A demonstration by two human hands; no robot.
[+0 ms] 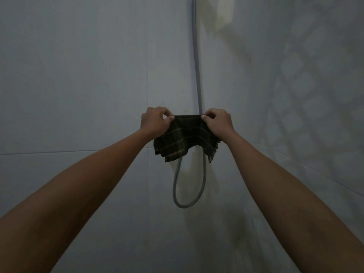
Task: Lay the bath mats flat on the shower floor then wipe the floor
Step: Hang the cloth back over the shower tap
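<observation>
A dim corner of pale tiled walls (78, 75) is seen, with a grey flexible shower hose (197, 79) hanging down it and looping low. In front of the hose, a dark striped cloth (187, 137) is pinched along its top edge by the left hand (154, 123) and right hand (218, 124), fingers curled, and sags between them.

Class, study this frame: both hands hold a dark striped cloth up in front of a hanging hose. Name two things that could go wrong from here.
1. The left hand and right hand only pinch the cloth's top edge, so it could slip and drop.
2. The hose loops right behind the cloth; the hanging folds might snag on it.
</observation>
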